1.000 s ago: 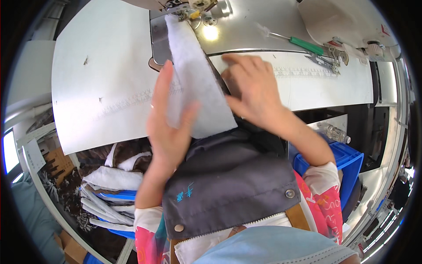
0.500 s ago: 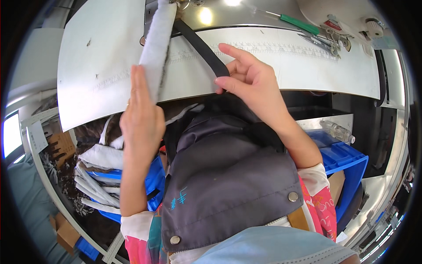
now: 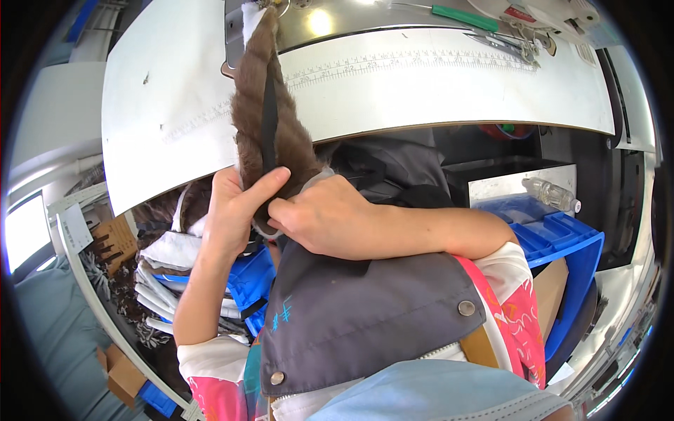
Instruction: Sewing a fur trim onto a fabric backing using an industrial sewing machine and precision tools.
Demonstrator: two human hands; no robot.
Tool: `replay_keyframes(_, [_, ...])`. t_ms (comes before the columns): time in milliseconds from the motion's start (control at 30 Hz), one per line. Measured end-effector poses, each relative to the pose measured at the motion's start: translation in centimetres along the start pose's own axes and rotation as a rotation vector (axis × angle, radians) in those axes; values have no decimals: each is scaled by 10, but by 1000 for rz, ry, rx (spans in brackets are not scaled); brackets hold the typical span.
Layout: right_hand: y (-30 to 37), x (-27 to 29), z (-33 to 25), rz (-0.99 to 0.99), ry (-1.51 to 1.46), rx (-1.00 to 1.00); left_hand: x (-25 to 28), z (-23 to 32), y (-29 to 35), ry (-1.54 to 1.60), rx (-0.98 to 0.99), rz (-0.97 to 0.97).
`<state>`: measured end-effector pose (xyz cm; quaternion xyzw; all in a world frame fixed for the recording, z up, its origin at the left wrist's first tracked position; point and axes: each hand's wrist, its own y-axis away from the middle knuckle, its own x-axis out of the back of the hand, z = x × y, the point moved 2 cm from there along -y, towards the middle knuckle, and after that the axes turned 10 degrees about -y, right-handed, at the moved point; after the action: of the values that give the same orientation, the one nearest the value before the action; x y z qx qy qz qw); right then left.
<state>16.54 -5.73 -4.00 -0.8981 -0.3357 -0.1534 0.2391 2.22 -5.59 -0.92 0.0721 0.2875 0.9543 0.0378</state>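
A strip of brown fur with a white backing (image 3: 253, 105) runs from the sewing machine's metal bed (image 3: 351, 24) down to the table's near edge. Along its middle lies a black band (image 3: 269, 126). My left hand (image 3: 242, 196) is closed on the fur's near end, its thumb pressed over the band. Right beside it, my right hand (image 3: 323, 221) pinches the fur's lower edge, fingers curled in; a bit of pale backing shows above its knuckles.
A green-handled screwdriver (image 3: 463, 17) and metal thread snips (image 3: 498, 48) lie near the machine at the far right. Printed ruler marks cross the white tabletop (image 3: 421, 98). At left below are white-backed strips (image 3: 168, 249) over a blue bin (image 3: 253, 277); a clear bottle (image 3: 551, 194) sits at right.
The strip has turned from its white backing to its brown fur face, with the black band now along it. My right hand has come left and down to join my left hand, which moved lower.
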Motion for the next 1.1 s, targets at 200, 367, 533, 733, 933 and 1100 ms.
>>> replay_keyframes(200, [-28,82,47,459,-792,-269,16,37,30,-80,27,20])
replay_keyframes(367, [-95,70,79,135,-1668,-739,12,62,41,-89,69,-85])
replay_keyframes(533, [-111,54,94,256,-1319,-820,18,42,36,-119,71,-114])
replay_keyframes(733, [-102,45,87,328,-1112,-831,12,36,36,-169,-26,-98])
replay_keyframes(933, [-96,40,83,424,-1535,-755,14,19,32,-104,6,-129])
replay_keyframes(1100, [-90,36,85,363,-1646,-677,15,17,32,-138,23,-116])
